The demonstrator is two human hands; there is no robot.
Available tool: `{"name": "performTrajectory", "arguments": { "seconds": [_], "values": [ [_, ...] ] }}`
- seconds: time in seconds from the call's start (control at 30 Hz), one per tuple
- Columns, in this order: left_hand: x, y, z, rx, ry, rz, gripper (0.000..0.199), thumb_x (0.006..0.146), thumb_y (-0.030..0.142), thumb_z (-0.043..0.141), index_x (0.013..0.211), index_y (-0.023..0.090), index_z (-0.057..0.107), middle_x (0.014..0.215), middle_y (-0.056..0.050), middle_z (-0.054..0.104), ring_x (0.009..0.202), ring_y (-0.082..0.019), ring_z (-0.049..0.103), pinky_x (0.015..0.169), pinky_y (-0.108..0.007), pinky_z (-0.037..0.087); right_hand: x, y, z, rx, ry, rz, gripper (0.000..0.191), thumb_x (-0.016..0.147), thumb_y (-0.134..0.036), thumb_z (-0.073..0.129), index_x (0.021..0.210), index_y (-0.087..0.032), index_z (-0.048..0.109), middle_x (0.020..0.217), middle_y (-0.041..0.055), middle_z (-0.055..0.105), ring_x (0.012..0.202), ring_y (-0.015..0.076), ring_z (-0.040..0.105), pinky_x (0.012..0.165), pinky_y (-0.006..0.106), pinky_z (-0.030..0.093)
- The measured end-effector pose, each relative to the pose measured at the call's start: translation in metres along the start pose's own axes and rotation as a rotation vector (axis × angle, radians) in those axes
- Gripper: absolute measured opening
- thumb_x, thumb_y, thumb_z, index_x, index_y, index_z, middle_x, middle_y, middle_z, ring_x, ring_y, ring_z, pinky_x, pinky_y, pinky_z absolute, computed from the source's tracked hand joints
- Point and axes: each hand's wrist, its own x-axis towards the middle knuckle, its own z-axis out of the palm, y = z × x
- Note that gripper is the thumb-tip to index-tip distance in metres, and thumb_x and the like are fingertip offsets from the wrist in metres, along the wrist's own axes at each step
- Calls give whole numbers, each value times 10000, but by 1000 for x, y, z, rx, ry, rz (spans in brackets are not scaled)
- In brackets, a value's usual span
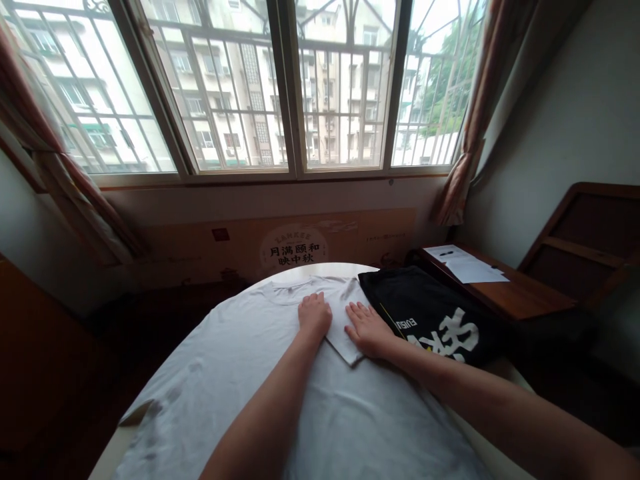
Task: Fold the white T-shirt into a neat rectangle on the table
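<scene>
A white T-shirt (240, 360) lies spread over a round white table, its neckline at the far side. Its right sleeve (345, 341) is folded inward, so the sleeve opening lies on the shirt's body. At the inner edge of that sleeve, my left hand (314, 315) has its fingers curled down onto the cloth, seemingly gripping it; the fingertips are hidden. My right hand (371, 331) rests flat on the folded sleeve with fingers spread. Just to its right is a folded black garment (420, 300) with white lettering.
The pale table edge (510, 373) shows at the right. Beyond it, a brown wooden surface (530, 290) holds white papers (473, 270) and a pen. A printed cardboard panel (345, 243) stands below the barred window (285, 175). Curtains (467, 160) hang at both sides.
</scene>
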Motion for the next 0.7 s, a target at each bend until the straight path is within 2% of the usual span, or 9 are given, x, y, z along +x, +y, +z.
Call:
{"name": "performTrajectory", "arguments": {
  "seconds": [0.17,0.3,0.4,0.47,0.53,0.6,0.7],
  "values": [
    [7,-12,-10,7,38,-82,443,952,293,485,1376,194,559,1309,-149,650,1218,-297,563,1011,-419,422,-1,-2,-1,16,6,0,696,1013,-459,302,1595,-79,274,1663,150,217,1552,299,163,1248,475,109],
    [10,-19,-11,-8,28,-139,499,944,290,488,1426,158,487,1208,-157,711,1146,-291,631,965,-413,447,0,0,-2,6,7,-4,682,1012,-459,314,1586,-93,302,1658,155,241,1544,302,192,1241,474,127],
    [11,-23,-12,-28,34,-149,514,962,249,435,1469,168,428,1173,-144,730,1108,-264,663,931,-388,458,6,-1,-9,-36,49,-24,630,996,-463,378,1524,-122,424,1608,168,368,1478,313,336,1194,456,246],
    [12,-24,-12,-35,48,-145,504,971,224,403,1474,191,425,1190,-138,724,1110,-251,662,929,-382,455,15,-2,-15,-74,95,-8,521,983,-433,421,1397,-151,563,1492,169,524,1355,319,480,1108,445,359],
    [11,-24,-13,-29,58,-138,473,969,218,408,1436,214,478,1201,-134,717,1118,-258,650,941,-395,446,27,-4,-20,-98,134,37,420,974,-382,439,1267,-160,643,1359,171,620,1242,328,553,1019,443,425],
    [9,-21,-14,-12,65,-131,425,960,209,423,1362,214,558,1206,-142,704,1134,-289,627,951,-426,438,41,-6,-22,-105,159,84,392,966,-329,443,1232,-135,655,1297,195,639,1203,349,565,976,452,445],
    [4,-12,-18,16,85,-91,385,949,152,392,1238,180,644,1240,-172,662,1191,-335,569,977,-471,412,64,-7,-19,-99,176,132,412,959,-280,433,1254,-80,639,1325,244,607,1232,375,543,994,469,430]
  ]
}}
